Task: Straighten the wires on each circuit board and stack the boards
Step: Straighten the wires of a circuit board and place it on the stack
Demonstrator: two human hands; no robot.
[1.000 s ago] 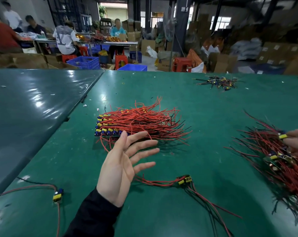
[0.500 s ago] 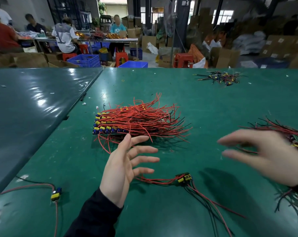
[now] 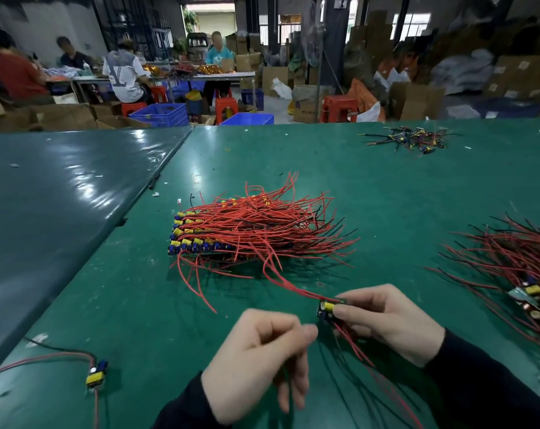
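We are holding one small circuit board [image 3: 328, 308] just above the green bench [image 3: 386, 187], near us. Our right hand [image 3: 389, 323] is pinching it between thumb and fingers. Our left hand [image 3: 256, 357] is curling its fingers beside the board, thumb tip near it; we cannot tell if it is gripping wires. The stacked boards [image 3: 200, 236] are lying farther back.

large "lv" letters on a seated person's shirt [image 3: 117, 76].

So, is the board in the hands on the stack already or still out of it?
Out of it. The right hand pinches the board above the table, nearer the camera than the stack; the left hand is beside it.
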